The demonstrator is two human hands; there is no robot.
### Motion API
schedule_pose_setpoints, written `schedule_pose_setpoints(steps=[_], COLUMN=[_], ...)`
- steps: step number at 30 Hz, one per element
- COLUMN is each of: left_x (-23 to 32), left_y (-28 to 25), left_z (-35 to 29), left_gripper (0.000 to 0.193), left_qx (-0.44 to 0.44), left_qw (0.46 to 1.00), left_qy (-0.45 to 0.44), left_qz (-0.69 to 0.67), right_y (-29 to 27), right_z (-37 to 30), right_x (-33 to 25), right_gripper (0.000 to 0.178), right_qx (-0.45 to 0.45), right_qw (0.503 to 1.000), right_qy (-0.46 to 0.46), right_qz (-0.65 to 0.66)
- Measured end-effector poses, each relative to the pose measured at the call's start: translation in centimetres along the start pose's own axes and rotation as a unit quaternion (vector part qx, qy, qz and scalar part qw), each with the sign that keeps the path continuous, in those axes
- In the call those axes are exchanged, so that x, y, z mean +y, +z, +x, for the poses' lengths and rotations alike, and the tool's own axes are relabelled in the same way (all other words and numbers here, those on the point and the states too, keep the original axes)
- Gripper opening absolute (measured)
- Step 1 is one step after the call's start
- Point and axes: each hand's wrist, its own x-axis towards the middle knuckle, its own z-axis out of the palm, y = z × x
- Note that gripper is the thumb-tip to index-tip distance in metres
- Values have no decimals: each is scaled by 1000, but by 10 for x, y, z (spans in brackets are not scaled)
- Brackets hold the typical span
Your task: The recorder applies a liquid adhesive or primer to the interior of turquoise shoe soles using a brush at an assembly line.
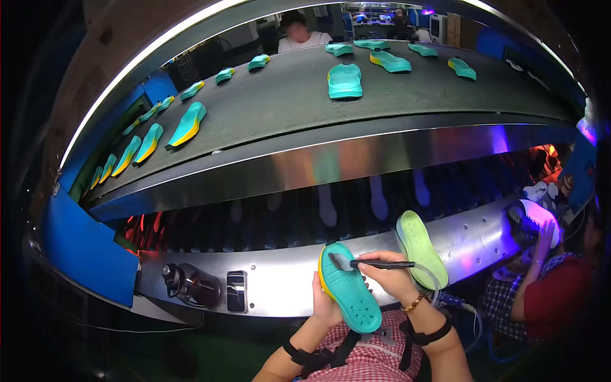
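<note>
My left hand (325, 307) grips a teal shoe sole (352, 291) with a yellow side edge, tilted in front of my body. Small holes show at the end nearer me. In my right hand (396, 279) is a black-handled brush (382, 263), with a clear tube running from its back end. Its bristles touch the upper surface of the teal sole near the far end. Just right of the brush, a lime-green sole (425, 250) lies on the metal ledge, partly behind my right hand and the tube.
A dark conveyor belt (267, 105) beyond the ledge carries several teal soles (345, 81). A dark bottle (191, 285) and a phone (237, 291) rest on the metal ledge (273, 280) at left. At right a co-worker's hand (543, 240) touches a pale sole. Another person sits across the belt.
</note>
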Motion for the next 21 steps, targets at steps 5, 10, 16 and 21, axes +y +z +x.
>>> schedule_pose_setpoints(steps=[5, 10, 16, 21], left_x=[2, 42, 29, 28], left_y=[6, 8, 37, 36], left_z=[0, -12, -11, -5], left_gripper=[65, 79, 78, 78], left_qx=[268, 238, 136, 109], left_qw=[956, 959, 987, 991], left_qy=[91, 107, 77, 67], left_qz=[74, 109, 38, -43], right_y=[29, 16, 7, 19], right_z=[-6, -39, -27, -27], right_x=[-21, -35, -68, -53], right_gripper=[19, 16, 20, 19], right_qx=[-28, -186, -99, -223], right_qw=[895, 902, 973, 937], right_qy=[-321, -235, -115, -213], right_qz=[-308, -309, -174, -161])
